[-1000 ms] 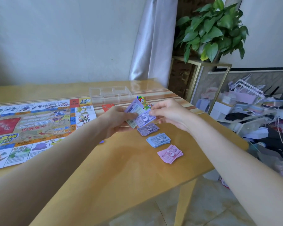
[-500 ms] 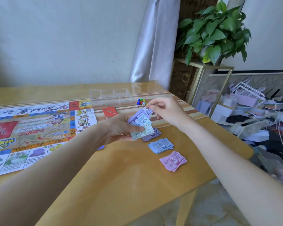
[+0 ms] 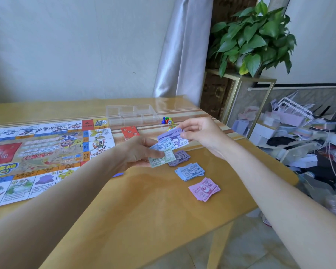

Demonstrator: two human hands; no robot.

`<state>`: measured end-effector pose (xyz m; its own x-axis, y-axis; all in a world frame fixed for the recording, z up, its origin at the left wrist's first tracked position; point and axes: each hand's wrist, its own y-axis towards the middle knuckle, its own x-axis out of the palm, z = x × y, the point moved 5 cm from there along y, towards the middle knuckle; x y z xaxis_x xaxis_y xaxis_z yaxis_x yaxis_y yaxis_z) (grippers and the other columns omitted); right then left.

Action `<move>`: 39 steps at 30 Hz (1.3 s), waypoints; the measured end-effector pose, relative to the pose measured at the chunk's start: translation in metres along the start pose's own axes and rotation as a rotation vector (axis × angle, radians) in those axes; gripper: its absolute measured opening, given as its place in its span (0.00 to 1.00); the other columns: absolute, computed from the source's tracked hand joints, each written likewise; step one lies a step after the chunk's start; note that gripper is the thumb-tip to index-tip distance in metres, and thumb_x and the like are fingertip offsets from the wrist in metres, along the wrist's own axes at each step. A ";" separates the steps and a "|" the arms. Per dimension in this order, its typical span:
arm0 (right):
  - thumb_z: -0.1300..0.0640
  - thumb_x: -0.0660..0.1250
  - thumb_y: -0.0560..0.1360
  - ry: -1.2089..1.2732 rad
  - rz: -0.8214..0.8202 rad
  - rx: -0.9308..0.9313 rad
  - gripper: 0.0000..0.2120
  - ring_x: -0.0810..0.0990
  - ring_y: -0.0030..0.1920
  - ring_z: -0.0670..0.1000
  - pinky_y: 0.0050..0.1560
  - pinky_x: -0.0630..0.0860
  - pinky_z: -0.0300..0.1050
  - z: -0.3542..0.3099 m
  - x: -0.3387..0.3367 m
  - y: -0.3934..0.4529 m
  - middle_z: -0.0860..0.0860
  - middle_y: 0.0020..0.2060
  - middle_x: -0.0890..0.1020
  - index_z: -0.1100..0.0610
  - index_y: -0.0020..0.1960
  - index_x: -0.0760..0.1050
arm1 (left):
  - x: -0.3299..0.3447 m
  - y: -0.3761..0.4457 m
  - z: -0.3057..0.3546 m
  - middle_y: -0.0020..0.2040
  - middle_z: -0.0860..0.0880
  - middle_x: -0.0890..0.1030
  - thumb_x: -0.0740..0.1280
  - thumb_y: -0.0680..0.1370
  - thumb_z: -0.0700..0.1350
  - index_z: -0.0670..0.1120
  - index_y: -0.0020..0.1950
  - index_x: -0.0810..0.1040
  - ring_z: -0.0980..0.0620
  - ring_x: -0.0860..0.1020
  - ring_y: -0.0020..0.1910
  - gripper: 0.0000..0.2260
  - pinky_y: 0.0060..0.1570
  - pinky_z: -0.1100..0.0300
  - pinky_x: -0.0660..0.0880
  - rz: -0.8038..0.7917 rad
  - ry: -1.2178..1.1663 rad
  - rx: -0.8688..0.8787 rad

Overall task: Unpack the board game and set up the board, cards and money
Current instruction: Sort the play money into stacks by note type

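Note:
The colourful game board (image 3: 43, 152) lies flat on the left of the wooden table (image 3: 134, 206). My left hand (image 3: 138, 151) grips a fanned bundle of play money (image 3: 162, 156), green and blue notes on top. My right hand (image 3: 199, 133) pinches purple notes (image 3: 173, 137) at the bundle's far end. Three sorted piles lie on the table to the right: purple (image 3: 180, 158), blue (image 3: 190, 170) and pink (image 3: 205, 189). A red card stack (image 3: 130, 132) sits beside the board.
A clear plastic compartment tray (image 3: 131, 114) stands at the back of the table, with small pawns and a die (image 3: 167, 120) next to it. Right of the table are a potted plant (image 3: 254, 35) on a gold stand and a cluttered heap (image 3: 303, 133).
My right hand has moved back from the far side to the bundle and now pinches purple notes. My left hand has fanned the bundle, so green and blue notes show.

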<state>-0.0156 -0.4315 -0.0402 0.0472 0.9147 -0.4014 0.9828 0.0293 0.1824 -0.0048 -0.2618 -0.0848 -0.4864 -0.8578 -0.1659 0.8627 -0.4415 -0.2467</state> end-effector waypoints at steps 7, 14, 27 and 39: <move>0.72 0.68 0.70 -0.014 -0.024 0.014 0.12 0.77 0.43 0.45 0.43 0.75 0.34 0.004 0.006 0.000 0.54 0.44 0.80 0.59 0.50 0.78 | 0.005 -0.003 0.004 0.37 0.47 0.84 0.66 0.76 0.37 0.46 0.51 0.81 0.58 0.82 0.32 0.08 0.31 0.68 0.76 -0.049 -0.122 0.031; 0.63 0.71 0.71 0.005 0.056 0.054 0.03 0.75 0.34 0.48 0.32 0.72 0.34 0.010 0.003 0.002 0.56 0.36 0.81 0.62 0.44 0.80 | 0.005 -0.004 0.004 0.40 0.47 0.85 0.67 0.76 0.38 0.47 0.52 0.81 0.58 0.82 0.32 0.08 0.31 0.69 0.77 -0.058 -0.102 0.014; 0.64 0.69 0.73 0.166 -0.069 0.061 0.09 0.80 0.49 0.50 0.56 0.75 0.45 0.009 0.008 -0.006 0.58 0.50 0.83 0.62 0.53 0.78 | 0.001 0.000 -0.005 0.38 0.47 0.85 0.67 0.75 0.37 0.45 0.50 0.80 0.60 0.81 0.30 0.06 0.30 0.69 0.77 -0.023 -0.329 -0.039; 0.71 0.66 0.73 0.216 0.066 0.359 0.18 0.78 0.38 0.49 0.33 0.76 0.37 0.038 -0.009 -0.009 0.56 0.44 0.80 0.62 0.62 0.73 | -0.016 0.002 -0.014 0.37 0.45 0.84 0.66 0.76 0.35 0.39 0.50 0.78 0.54 0.82 0.29 0.04 0.28 0.65 0.79 0.153 -0.348 -0.082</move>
<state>-0.0185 -0.4555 -0.0726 0.1111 0.9744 -0.1955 0.9805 -0.1395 -0.1380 0.0027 -0.2449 -0.0959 -0.2649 -0.9564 0.1234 0.9009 -0.2910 -0.3221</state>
